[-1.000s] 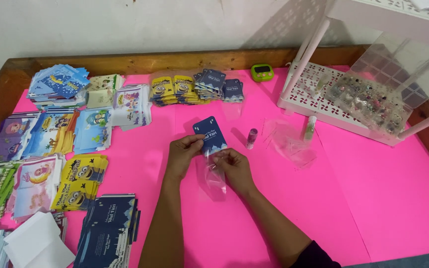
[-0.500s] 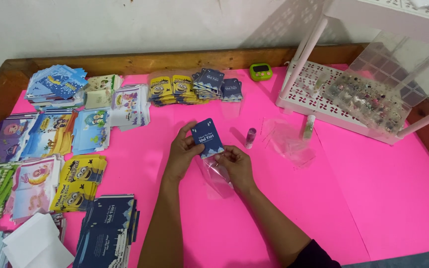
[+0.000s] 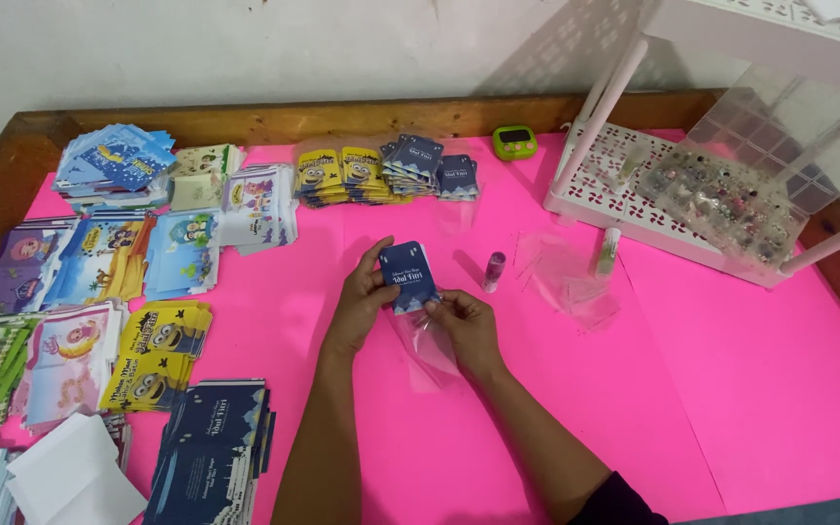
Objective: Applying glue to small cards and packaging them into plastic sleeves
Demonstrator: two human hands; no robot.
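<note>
The dark blue card [image 3: 408,275], pinched in the left hand [image 3: 360,297] above the pink tabletop [image 3: 731,389], had slid lower into the clear sleeve [image 3: 430,340] whose mouth the right hand [image 3: 466,329] held open, so it seemed partly sleeved.

Matt paper card [image 3: 408,276], glossy clear plastic sleeve [image 3: 430,342]

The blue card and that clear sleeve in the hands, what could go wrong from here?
The blue card, pinched by the left hand, may catch a corner on the clear sleeve that the right hand holds, creasing the card or splitting the thin plastic. The small vial standing just beside the right hand could get knocked over.
</note>
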